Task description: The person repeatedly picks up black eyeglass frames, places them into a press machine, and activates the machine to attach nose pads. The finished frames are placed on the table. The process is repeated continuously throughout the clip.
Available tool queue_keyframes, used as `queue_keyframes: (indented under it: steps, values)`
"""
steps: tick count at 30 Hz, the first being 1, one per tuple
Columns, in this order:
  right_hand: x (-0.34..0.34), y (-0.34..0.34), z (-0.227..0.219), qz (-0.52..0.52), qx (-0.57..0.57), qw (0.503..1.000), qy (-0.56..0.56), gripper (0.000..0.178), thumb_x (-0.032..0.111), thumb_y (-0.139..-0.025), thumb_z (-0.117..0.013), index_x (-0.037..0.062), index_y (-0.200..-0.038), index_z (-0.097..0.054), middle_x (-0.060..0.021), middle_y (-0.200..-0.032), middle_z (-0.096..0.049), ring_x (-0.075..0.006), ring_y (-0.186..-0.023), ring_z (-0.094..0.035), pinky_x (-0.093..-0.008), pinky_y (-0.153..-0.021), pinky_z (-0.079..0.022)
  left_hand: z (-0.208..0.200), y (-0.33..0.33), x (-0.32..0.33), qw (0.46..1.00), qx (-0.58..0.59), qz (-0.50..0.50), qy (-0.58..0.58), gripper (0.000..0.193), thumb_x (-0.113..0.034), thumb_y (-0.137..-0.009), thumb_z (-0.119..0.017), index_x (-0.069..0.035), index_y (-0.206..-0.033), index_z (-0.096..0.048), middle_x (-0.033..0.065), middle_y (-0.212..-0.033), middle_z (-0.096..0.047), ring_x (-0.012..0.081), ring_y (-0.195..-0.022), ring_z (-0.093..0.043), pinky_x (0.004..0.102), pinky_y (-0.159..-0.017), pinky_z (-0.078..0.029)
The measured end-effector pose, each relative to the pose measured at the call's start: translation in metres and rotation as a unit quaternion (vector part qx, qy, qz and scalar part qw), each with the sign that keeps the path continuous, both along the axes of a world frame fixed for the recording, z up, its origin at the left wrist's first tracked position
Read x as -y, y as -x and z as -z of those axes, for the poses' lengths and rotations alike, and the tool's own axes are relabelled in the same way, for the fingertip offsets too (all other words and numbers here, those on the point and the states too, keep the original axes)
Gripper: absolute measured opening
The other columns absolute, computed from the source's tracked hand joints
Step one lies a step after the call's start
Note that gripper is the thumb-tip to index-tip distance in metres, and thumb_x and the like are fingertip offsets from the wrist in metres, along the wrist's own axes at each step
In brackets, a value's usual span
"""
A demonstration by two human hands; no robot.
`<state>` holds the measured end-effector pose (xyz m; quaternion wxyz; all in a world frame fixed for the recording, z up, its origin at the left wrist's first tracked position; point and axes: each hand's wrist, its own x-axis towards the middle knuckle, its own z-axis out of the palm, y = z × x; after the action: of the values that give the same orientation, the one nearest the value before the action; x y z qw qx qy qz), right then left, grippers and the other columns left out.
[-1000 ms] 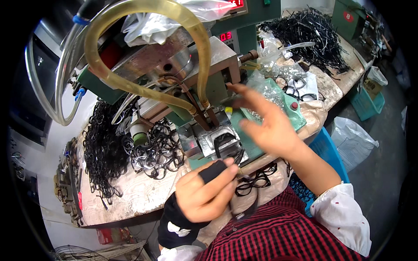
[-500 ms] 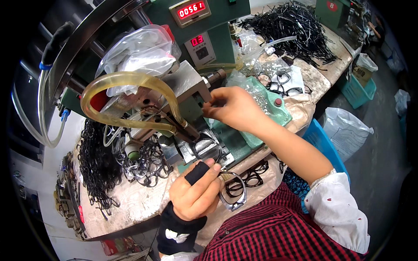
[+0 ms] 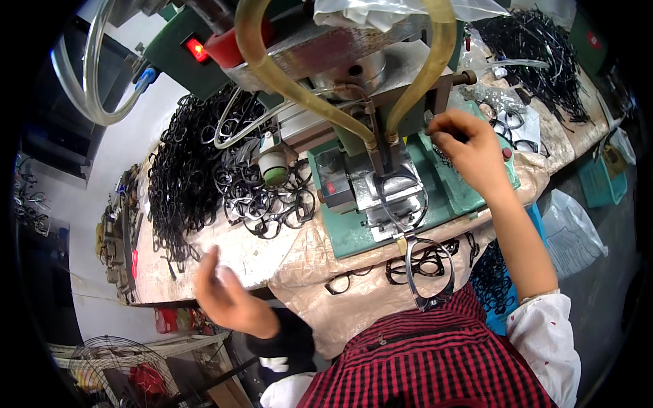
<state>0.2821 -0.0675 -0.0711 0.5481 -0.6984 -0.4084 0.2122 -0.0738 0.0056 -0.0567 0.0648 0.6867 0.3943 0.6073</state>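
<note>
Glasses frame (image 3: 410, 253) is sitting partway in the green machine (image 3: 347, 234) right in front of the person, one rim lying on the shiny metal block (image 3: 371, 194) under the two metal prongs and the other rim hanging out over the front edge. Left hand (image 3: 235, 296) is hovering well off to the side, near the front edge of the tabletop (image 3: 248, 251), fingers spreading apart and looking kinda blurry. Right hand (image 3: 469, 149) is hanging just beside the machine, over the mint-green tray (image 3: 511, 175), with thumb and fingertips curling in toward each other; can't tell if they're pinching something tiny, the fingertips are too small to read. Yellow tubes (image 3: 299, 78) are looping down the front of the machine to those prongs, and a red light (image 3: 198, 49) is glowing up on the left. More dark frames (image 3: 425, 265) are lying on brown paper (image 3: 306, 289) just behind the dangling rim. Over on the left, a big heap of black frames (image 3: 187, 180) is spreading across the tabletop, with a looser bunch of black-and-clear ones (image 3: 265, 207) piling up between it and the machine. Thin black strips (image 3: 544, 64) are heaping up at the far right, and a blue bin (image 3: 500, 309) is standing by the person's checked apron (image 3: 422, 357).
</note>
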Motion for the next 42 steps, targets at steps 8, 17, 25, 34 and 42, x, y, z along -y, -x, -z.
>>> queue_keyframes:
  steps: [8,17,25,34,42]
  values:
    - [0.035,0.010,0.020,0.094,-0.020,0.995,0.009,0.016,0.006,-0.085,-0.073,-0.0016,-0.099,-0.074,-0.0082,-0.088,-0.075,-0.0110,-0.077,-0.067,-0.0253,-0.073,-0.052,0.021,-0.041,-0.120,0.891,-0.361,-0.135,0.238,0.025,-0.027,-0.084,-0.076,-0.009,-0.100,-0.073,0.0127,-0.097,-0.070,0.0317,-0.085,-0.067,0.0377,-0.075,-0.053]
    - [0.065,0.047,-0.011,0.008,0.026,0.990,-0.137,0.035,0.002,-0.082,-0.071,0.0025,-0.117,-0.070,-0.0101,-0.093,-0.073,-0.0158,-0.085,-0.069,-0.0282,-0.080,-0.052,0.078,-0.029,-0.155,0.938,-0.321,-0.124,0.046,0.023,-0.016,-0.078,-0.075,0.001,-0.087,-0.062,0.0121,-0.083,-0.063,0.0312,-0.077,-0.062,0.0406,-0.070,-0.049]
    - [0.004,0.057,-0.028,-0.034,-0.083,0.979,-0.183,0.050,0.001,-0.081,-0.069,-0.0026,-0.128,-0.053,-0.0070,-0.085,-0.070,-0.0141,-0.089,-0.067,-0.0285,-0.088,-0.049,0.052,-0.047,-0.070,0.903,0.242,0.215,0.282,0.013,-0.007,-0.099,-0.061,-0.005,-0.109,-0.054,0.0051,-0.095,-0.062,0.0156,-0.077,-0.065,0.0251,-0.065,-0.051]
    - [-0.002,0.078,-0.042,-0.060,-0.184,0.957,-0.216,0.058,-0.001,-0.082,-0.069,-0.0068,-0.135,-0.046,-0.0042,-0.086,-0.071,-0.0117,-0.096,-0.063,-0.0276,-0.092,-0.047,-0.062,-0.106,-0.034,0.908,0.167,0.385,-0.024,0.020,-0.007,-0.101,-0.055,-0.004,-0.121,-0.055,0.0138,-0.114,-0.060,0.0218,-0.102,-0.065,0.0370,-0.072,-0.063]
    - [0.035,0.087,-0.062,-0.137,-0.221,0.949,-0.176,0.066,-0.002,-0.087,-0.058,-0.0025,-0.150,-0.037,-0.0171,-0.137,-0.058,-0.0256,-0.125,-0.058,-0.0350,-0.107,-0.043,-0.041,-0.106,-0.011,0.868,0.080,0.485,-0.065,0.020,-0.001,-0.090,-0.062,-0.002,-0.109,-0.056,0.0183,-0.105,-0.065,0.0285,-0.092,-0.066,0.0421,-0.074,-0.062]
